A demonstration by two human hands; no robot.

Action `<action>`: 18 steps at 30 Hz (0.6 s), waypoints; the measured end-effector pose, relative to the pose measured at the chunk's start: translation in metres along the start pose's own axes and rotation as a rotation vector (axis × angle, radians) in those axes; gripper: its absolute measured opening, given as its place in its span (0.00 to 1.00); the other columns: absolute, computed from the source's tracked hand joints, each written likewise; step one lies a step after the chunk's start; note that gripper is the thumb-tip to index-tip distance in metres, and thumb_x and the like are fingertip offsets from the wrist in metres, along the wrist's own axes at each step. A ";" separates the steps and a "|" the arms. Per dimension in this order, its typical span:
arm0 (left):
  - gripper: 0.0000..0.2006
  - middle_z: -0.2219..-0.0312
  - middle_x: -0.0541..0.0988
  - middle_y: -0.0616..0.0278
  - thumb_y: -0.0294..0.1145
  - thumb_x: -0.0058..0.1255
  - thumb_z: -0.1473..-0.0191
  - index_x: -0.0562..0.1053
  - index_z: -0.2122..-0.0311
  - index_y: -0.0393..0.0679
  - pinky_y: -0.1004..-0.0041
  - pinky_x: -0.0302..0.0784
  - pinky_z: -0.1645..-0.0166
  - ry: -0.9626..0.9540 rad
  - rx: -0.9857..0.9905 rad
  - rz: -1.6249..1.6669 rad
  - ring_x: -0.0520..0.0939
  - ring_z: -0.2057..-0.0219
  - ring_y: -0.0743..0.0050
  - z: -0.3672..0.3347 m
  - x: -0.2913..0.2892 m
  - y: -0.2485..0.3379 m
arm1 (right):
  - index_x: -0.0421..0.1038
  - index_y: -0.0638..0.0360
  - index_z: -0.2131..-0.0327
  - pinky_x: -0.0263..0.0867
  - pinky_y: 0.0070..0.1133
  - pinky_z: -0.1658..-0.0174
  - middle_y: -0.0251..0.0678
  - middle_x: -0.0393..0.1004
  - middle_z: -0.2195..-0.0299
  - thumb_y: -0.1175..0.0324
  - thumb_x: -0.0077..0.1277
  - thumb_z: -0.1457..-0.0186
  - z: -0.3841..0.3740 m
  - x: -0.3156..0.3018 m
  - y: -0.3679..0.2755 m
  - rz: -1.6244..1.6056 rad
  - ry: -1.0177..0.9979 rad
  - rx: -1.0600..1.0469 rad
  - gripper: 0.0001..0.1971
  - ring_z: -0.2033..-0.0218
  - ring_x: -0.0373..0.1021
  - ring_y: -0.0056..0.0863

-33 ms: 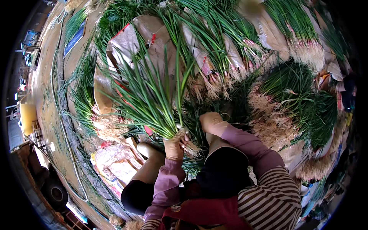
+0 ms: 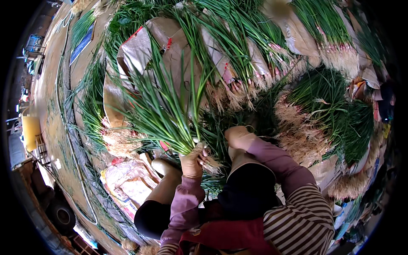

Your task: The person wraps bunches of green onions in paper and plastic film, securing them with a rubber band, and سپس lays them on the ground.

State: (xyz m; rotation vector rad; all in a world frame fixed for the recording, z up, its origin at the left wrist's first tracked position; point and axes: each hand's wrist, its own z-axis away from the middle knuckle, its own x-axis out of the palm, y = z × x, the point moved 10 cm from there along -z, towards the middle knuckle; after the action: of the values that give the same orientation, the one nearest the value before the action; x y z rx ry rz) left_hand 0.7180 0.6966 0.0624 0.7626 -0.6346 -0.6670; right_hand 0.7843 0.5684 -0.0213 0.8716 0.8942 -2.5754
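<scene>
We see the left hand (image 2: 192,162) closed around a bunch of green onions (image 2: 176,129), its leaves (image 2: 155,97) fanned before a sack (image 2: 138,50), roots (image 2: 211,166) between the knees (image 2: 161,165); we cannot tell whether the right hand (image 2: 239,138) grips anything.

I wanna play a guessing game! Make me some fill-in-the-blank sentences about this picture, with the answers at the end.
1. The bunch of long green onion-like stalks with pale roots is held in the person's ____ hand.
2. The brown-and-white fabric upper sleeve is patterned with ____.
3. The upright, block-shaped object near the picture's left edge is coloured ____.
4. The round black tyre appears in the picture's lower-____ part.

Missing words: left; stripes; yellow; left.
</scene>
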 end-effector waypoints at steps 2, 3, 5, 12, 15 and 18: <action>0.07 0.87 0.71 0.64 0.29 0.52 0.53 0.70 0.70 0.38 0.87 0.58 0.88 -0.024 0.064 0.007 0.66 0.91 0.84 0.001 -0.005 0.013 | 0.72 0.59 0.75 0.65 0.29 0.69 0.46 0.72 0.78 0.68 0.48 0.60 0.008 -0.024 0.027 -0.285 0.198 -0.044 0.07 0.74 0.70 0.42; 0.07 0.87 0.71 0.64 0.30 0.52 0.53 0.69 0.70 0.38 0.87 0.58 0.88 -0.043 0.110 0.065 0.66 0.91 0.84 0.004 -0.005 0.022 | 0.72 0.59 0.73 0.65 0.29 0.70 0.46 0.72 0.78 0.68 0.48 0.58 0.015 -0.054 0.050 -0.540 0.437 0.002 0.08 0.75 0.70 0.41; 0.09 0.86 0.71 0.64 0.32 0.52 0.52 0.69 0.67 0.39 0.87 0.59 0.88 -0.075 0.050 0.097 0.65 0.91 0.84 -0.003 -0.014 0.009 | 0.72 0.58 0.70 0.65 0.29 0.69 0.44 0.72 0.77 0.65 0.47 0.54 0.047 -0.101 0.115 -0.601 0.902 0.327 0.09 0.75 0.70 0.42; 0.13 0.86 0.65 0.69 0.30 0.48 0.50 0.66 0.60 0.39 0.77 0.69 0.75 -0.143 -0.186 0.115 0.66 0.85 0.82 -0.008 -0.005 -0.028 | 0.70 0.61 0.75 0.63 0.27 0.76 0.43 0.70 0.83 0.64 0.50 0.55 0.041 -0.107 0.096 -0.646 0.841 0.228 0.09 0.81 0.69 0.35; 0.21 0.74 0.75 0.61 0.25 0.47 0.51 0.62 0.50 0.40 0.79 0.70 0.74 -0.186 -0.195 0.010 0.68 0.83 0.82 -0.011 -0.004 -0.033 | 0.70 0.60 0.77 0.62 0.25 0.78 0.44 0.69 0.83 0.64 0.52 0.56 0.049 -0.082 0.015 -0.848 0.597 -0.048 0.09 0.82 0.69 0.35; 0.11 0.85 0.72 0.64 0.23 0.50 0.53 0.71 0.62 0.32 0.81 0.66 0.79 -0.113 -0.187 0.015 0.67 0.87 0.82 -0.007 0.014 -0.029 | 0.69 0.63 0.76 0.60 0.21 0.79 0.37 0.67 0.87 0.67 0.53 0.56 0.058 -0.071 -0.050 -0.577 0.493 -0.368 0.09 0.85 0.64 0.24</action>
State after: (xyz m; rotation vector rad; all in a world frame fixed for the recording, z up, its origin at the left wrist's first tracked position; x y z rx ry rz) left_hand 0.7233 0.6734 0.0398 0.5492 -0.6701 -0.7482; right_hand 0.7914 0.5746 0.0827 1.3053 1.9365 -2.5090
